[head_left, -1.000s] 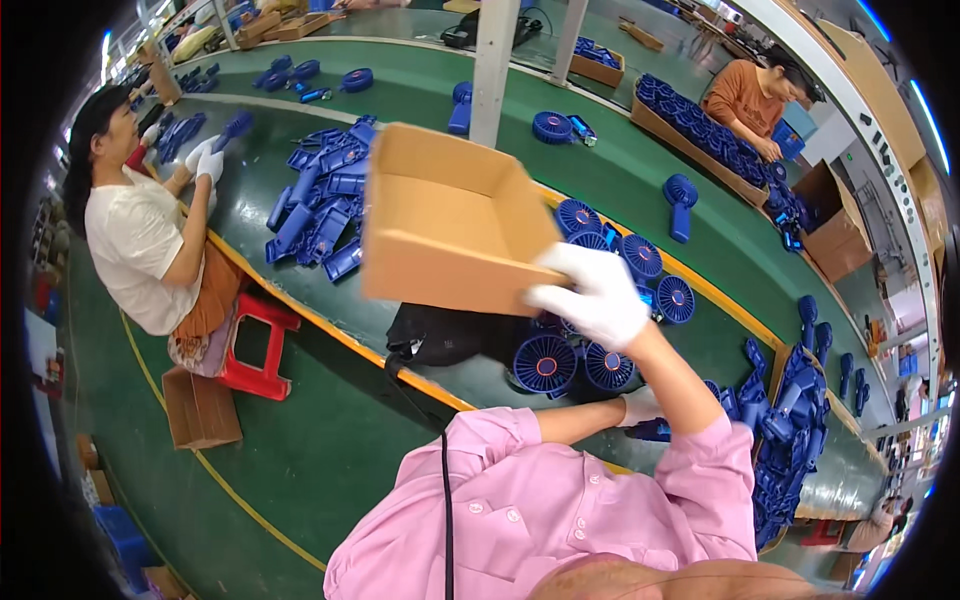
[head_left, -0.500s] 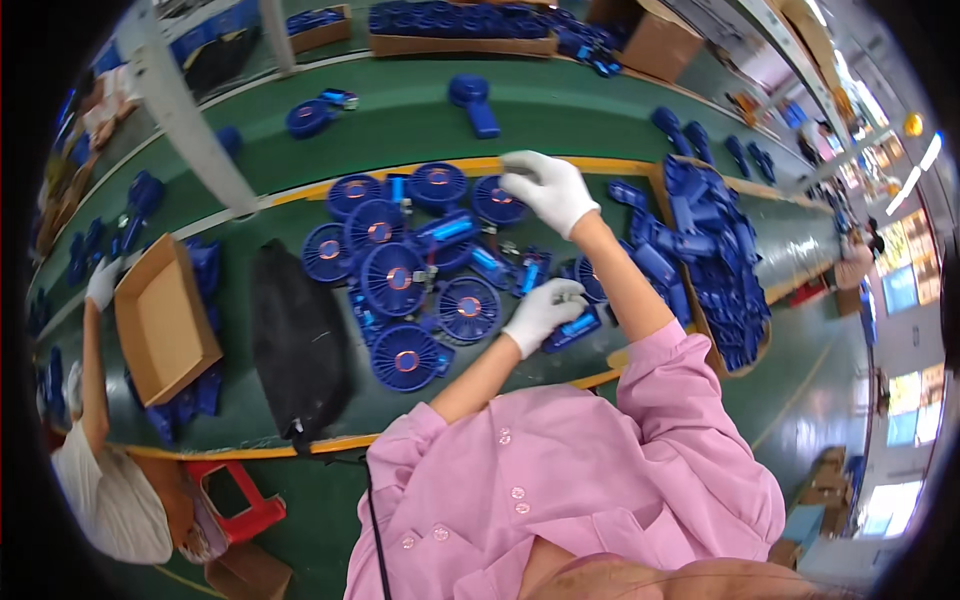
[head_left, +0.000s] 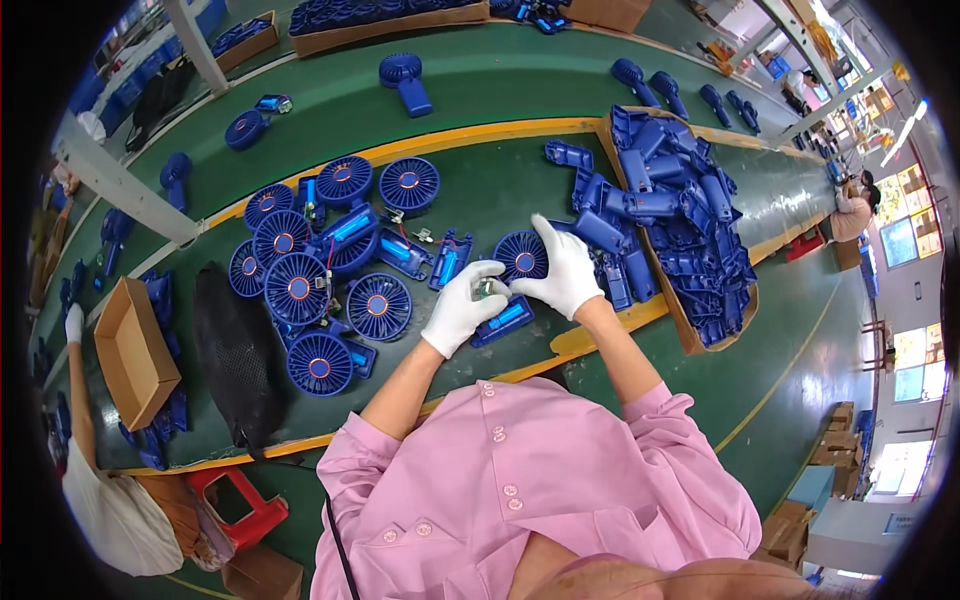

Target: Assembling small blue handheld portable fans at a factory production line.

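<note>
My gloved left hand [head_left: 462, 308] is curled around a small green circuit board [head_left: 486, 288], partly hidden by the fingers. Just below it lies a blue handle shell [head_left: 508, 320] with a bright blue battery inside. Beside a round blue fan head [head_left: 521, 252], my gloved right hand [head_left: 566, 272] has its thumb and forefinger spread along the fan's edge. Whether they touch it is hard to tell. To the left, several more fan heads [head_left: 298, 288] lie in a cluster among wired handle shells with batteries [head_left: 404, 254].
At right, a cardboard box [head_left: 690, 338] is heaped with blue shells [head_left: 684, 215], some spilling beside it. A black bag [head_left: 236, 360] and an open carton [head_left: 135, 350] stand left. Beyond the yellow edge, a green belt [head_left: 500, 75] carries assembled fans [head_left: 407, 85]. A co-worker's gloved hand [head_left: 74, 324] is far left.
My right hand has come back from a fan head at the far side to the one by my left hand. My left fingers are now around the circuit board. The view has shifted.
</note>
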A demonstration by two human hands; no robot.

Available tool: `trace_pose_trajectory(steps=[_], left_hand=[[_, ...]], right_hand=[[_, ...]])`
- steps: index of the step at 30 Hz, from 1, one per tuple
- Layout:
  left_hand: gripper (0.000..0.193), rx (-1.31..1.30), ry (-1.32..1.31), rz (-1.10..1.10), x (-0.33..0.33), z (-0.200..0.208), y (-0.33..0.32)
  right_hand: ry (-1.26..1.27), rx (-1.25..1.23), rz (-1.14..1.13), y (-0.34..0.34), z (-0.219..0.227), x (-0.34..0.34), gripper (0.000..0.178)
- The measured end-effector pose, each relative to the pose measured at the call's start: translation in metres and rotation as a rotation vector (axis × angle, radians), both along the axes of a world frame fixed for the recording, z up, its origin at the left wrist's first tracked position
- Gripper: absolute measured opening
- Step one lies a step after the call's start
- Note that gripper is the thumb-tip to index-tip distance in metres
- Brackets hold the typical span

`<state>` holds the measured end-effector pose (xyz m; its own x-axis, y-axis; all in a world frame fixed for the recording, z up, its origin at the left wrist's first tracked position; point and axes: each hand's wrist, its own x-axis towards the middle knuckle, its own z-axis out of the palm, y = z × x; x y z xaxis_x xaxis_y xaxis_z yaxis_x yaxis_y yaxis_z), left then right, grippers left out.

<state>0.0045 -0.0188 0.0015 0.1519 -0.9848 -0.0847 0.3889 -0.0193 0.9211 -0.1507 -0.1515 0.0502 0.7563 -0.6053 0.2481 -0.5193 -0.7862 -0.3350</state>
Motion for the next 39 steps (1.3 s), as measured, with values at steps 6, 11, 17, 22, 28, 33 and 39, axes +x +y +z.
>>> trace_pose_trajectory(steps=[6,11,17,22,28,33,39], left_hand=[[0.082,-0.07,-0.001,0.17,-0.008,-0.011,-0.001],[0.068,0.084,0.119,0.123,-0.02,0.018,-0.003],[0.044,0.068,0.196,0.043,-0.029,0.022,-0.01],[0.029,-0.073,0.626,0.017,-0.043,0.006,-0.022],[0.03,0.265,0.829,-0.102,-0.061,0.011,-0.008],[0.034,0.154,0.9,-0.257,-0.049,0.005,-0.006],[0.029,0.086,0.779,0.079,-0.039,0.01,-0.015]], right_hand=[[-0.725,0.609,-0.098,-0.008,-0.002,0.008,0.095],[-1.625,1.546,0.099,-0.025,0.025,0.02,0.06],[-1.728,1.968,0.039,-0.018,0.031,0.029,0.035],[-1.897,2.126,0.215,-0.005,0.032,0.041,0.036],[-1.796,2.004,0.035,0.005,0.039,0.049,0.037],[-1.705,1.7,-0.082,0.008,0.048,0.039,0.053],[-1.126,1.577,0.127,0.046,0.035,0.022,0.057]])
